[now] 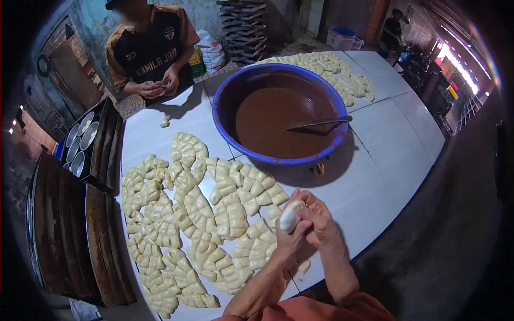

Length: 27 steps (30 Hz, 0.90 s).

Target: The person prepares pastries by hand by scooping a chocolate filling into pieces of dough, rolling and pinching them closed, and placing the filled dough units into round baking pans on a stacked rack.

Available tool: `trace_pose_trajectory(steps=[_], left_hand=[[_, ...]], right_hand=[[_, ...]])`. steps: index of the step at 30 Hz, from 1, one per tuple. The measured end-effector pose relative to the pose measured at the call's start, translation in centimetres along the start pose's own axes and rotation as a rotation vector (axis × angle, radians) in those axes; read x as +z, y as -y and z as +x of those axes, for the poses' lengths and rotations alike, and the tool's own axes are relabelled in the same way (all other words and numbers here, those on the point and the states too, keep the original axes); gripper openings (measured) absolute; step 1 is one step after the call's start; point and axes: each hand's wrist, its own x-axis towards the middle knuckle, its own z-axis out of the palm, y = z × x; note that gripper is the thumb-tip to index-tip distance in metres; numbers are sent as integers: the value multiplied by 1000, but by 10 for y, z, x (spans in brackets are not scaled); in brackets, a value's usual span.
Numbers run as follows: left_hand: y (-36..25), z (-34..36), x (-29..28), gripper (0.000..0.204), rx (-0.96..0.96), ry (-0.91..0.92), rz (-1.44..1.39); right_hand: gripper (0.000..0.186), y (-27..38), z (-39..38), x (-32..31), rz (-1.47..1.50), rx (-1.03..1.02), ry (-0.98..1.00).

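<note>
Both my hands meet over the near right part of the white-tiled table. Between them is a smooth, pale dough piece (290, 216). My left hand (289, 239) closes round it from below and the left. My right hand (319, 220) presses its bent fingers and thumb against its right side. Flattened, segmented dough pieces (230, 214) cover the table to the left of my hands. A small scrap of dough (304, 266) lies beside my right wrist. Beyond my hands stands a blue basin (225, 120) of brown liquid, with a long-handled utensil (321, 123) leaning on its rim.
Across the table a co-worker (152, 48) pinches something small with both hands. More dough pieces (342, 77) lie behind the basin. Stacked dark trays (59, 230) and round metal tins (80, 136) stand along the left edge. Another person (393, 32) is at the far right.
</note>
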Motion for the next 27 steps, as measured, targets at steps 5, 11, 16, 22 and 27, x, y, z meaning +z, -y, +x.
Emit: trace_pose_trajectory(steps=[5,11,16,22,27], left_hand=[[-31,10,-10,65,-450,-101,-64],[-38,13,-55,39,-506,-145,171],[-47,10,-56,36,-561,-89,291],[-48,20,-54,34,-570,-12,409],[-45,54,-31,40,-486,7,199]], right_hand=[[17,66,95,5,-615,-161,14],[25,80,199,-12,-1608,-4,105],[28,59,211,-24,-1935,134,435],[24,79,185,-1,-1512,219,244],[14,81,143,2,-581,57,80]])
